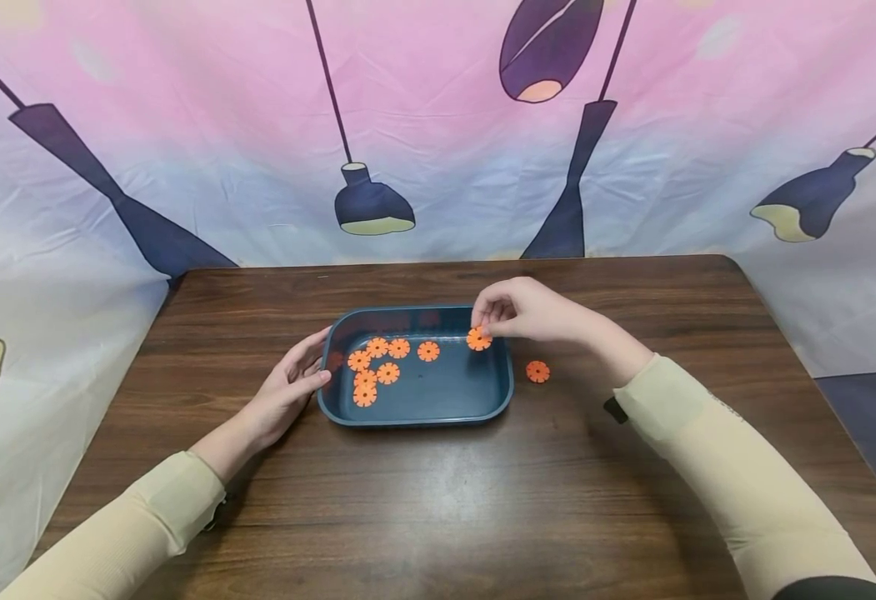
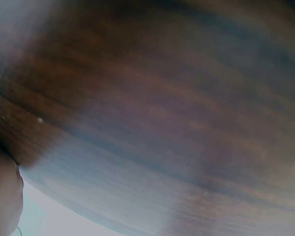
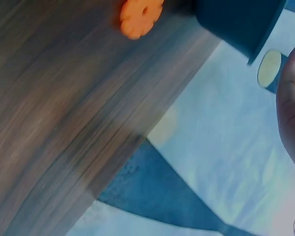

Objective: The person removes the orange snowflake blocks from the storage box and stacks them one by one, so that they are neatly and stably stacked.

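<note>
A dark blue plastic tray (image 1: pixel 415 422) sits on the table, with several orange notched plastic discs (image 1: pixel 388 373) lying flat in its left half and middle. At the tray's left end my left hand (image 1: pixel 285 390) holds it, thumb at the rim and fingers along the outer wall. Over the right end, my right hand (image 1: pixel 523 310) pinches one orange notched disc (image 1: pixel 478 338) between thumb and fingertips. Another loose disc (image 1: pixel 538 372) lies on the table just right of the tray, and the right wrist view also catches this loose disc (image 3: pixel 141 17).
The brown wood-grain table (image 1: pixel 422 508) reaches back to a hanging cloth (image 1: pixel 438 125) printed with lamps. Both forearms come in from the front in pale yellow sleeves (image 1: pixel 715 450). In the left wrist view only blurred table (image 2: pixel 152 118) and a bit of skin show.
</note>
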`<control>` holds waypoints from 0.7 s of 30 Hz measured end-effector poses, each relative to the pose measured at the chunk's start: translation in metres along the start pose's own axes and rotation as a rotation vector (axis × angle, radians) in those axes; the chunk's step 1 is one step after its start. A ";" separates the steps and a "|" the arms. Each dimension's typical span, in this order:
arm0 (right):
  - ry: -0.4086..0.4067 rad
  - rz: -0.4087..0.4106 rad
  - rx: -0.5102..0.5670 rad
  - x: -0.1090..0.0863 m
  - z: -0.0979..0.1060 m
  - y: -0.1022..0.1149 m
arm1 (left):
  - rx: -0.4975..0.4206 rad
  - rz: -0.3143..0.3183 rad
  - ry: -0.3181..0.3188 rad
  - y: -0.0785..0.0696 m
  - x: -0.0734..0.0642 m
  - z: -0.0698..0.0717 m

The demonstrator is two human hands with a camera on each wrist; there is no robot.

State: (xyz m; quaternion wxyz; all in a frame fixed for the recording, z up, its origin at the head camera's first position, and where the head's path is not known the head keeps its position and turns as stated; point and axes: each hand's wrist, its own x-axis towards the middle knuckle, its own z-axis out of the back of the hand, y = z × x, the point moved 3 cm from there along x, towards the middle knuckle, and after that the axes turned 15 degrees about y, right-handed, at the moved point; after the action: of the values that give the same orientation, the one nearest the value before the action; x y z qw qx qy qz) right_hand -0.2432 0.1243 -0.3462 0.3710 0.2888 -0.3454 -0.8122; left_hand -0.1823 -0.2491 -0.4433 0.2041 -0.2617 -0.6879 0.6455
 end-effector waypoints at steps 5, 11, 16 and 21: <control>-0.013 -0.013 0.006 -0.015 0.007 -0.008 | -0.004 0.002 -0.002 -0.001 0.000 0.000; -0.030 -0.065 -0.009 -0.030 0.010 -0.020 | -0.003 0.001 -0.003 0.000 0.000 0.000; -0.037 -0.099 0.008 -0.041 0.012 -0.030 | -0.002 -0.003 0.001 0.001 0.000 0.000; -0.033 -0.114 0.036 -0.050 0.013 -0.037 | 0.001 -0.001 0.000 0.001 0.000 0.001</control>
State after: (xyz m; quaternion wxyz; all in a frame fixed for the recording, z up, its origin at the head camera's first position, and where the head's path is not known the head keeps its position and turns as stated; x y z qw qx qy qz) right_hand -0.2400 0.1872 -0.3564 0.3132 0.3012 -0.3493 -0.8302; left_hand -0.1825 -0.2498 -0.4444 0.2046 -0.2614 -0.6877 0.6457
